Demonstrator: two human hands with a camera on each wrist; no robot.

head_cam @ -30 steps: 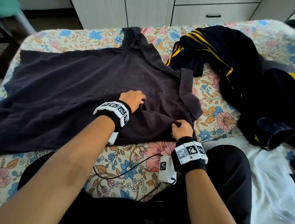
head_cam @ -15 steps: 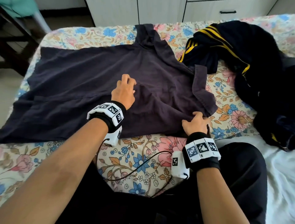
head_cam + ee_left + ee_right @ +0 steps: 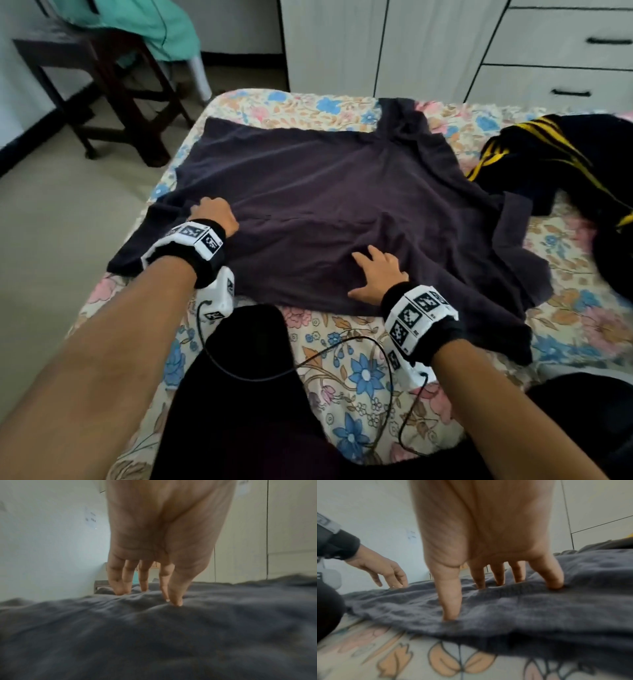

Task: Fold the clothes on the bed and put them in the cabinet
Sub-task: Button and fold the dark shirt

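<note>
Both hands (image 3: 376, 274) flat on dark shirt (image 3: 325, 178)

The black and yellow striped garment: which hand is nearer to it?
Right. The right hand lies nearer the striped garment; the left hand is at the shirt's far side.

black-and-yellow garment (image 3: 565, 164): cut off at right edge | left hand (image 3: 215, 219) fingers: hidden in head view
</note>
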